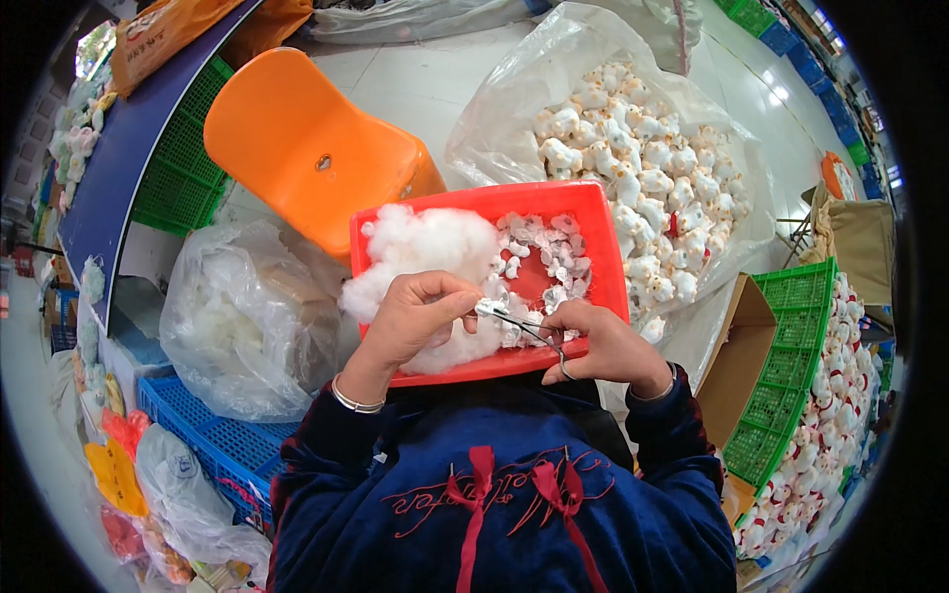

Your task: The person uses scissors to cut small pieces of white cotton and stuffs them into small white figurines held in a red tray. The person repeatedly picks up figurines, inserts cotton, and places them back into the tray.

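White floor tiles run far back between stacked goods: a large clear bag of small white plush toys (633, 168) at far right, an orange plastic chair (306, 148) at far left, and a green crate (791, 376) full of more toys at the right edge. A clear bag of white stuffing (247, 316) sits to the left, above a blue crate (213, 445).

Resting on the person's lap is a red tray (593, 237), with a heap of white stuffing (425, 247) in its left half and small unstuffed toy skins (544, 257) scattered in its right half.

Both forearms come up from the near edge in dark blue sleeves and bend inward, meeting over the tray's near rim. The left hand (415, 316), a silver bangle at its wrist, is curled with the fingers pinching a small white piece at the tip of the metal forceps (524, 331). The right hand (603, 351) is closed around the forceps' looped handles, with the tool slanting up and left toward the left fingertips. The hands lie close together, just apart.
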`<state>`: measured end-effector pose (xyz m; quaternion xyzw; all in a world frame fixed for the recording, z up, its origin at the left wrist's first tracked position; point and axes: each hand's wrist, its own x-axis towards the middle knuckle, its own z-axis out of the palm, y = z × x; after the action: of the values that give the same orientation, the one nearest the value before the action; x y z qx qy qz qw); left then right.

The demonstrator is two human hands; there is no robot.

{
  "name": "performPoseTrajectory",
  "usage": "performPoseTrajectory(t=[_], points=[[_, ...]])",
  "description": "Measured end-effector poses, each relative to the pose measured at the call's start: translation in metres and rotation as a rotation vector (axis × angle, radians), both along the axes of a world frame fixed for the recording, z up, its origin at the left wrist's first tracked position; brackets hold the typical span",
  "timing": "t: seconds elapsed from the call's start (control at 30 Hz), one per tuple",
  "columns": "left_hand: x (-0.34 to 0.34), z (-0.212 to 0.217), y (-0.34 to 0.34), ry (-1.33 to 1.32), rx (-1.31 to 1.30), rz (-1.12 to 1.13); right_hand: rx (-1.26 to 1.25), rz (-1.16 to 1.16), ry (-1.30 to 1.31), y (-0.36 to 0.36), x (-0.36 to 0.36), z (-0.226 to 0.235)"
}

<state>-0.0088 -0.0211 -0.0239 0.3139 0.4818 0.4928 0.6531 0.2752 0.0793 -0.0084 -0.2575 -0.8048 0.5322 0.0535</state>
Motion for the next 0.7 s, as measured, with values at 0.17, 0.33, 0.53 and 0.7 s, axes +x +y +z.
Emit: performPoseTrajectory(t=[0.17, 0.33, 0.53, 0.7], points=[[-0.004, 0.005, 0.001, -0.055, 0.027, -0.084, -0.052, 0.062, 0.012, 0.003, 0.002, 0.001], [-0.007, 0.002, 0.003, -0.104, 0.012, -0.149, 0.004, 0.109, 0.030, 0.005, -0.001, 0.008], [-0.020, 0.000, 0.006, -0.126, 0.040, -0.309, -0.120, 0.088, -0.031, 0.004, -0.003, 0.015], [0.008, 0.013, 0.007, 0.018, 0.181, -0.261, -0.165, 0.113, -0.142, 0.006, -0.002, 0.017]])
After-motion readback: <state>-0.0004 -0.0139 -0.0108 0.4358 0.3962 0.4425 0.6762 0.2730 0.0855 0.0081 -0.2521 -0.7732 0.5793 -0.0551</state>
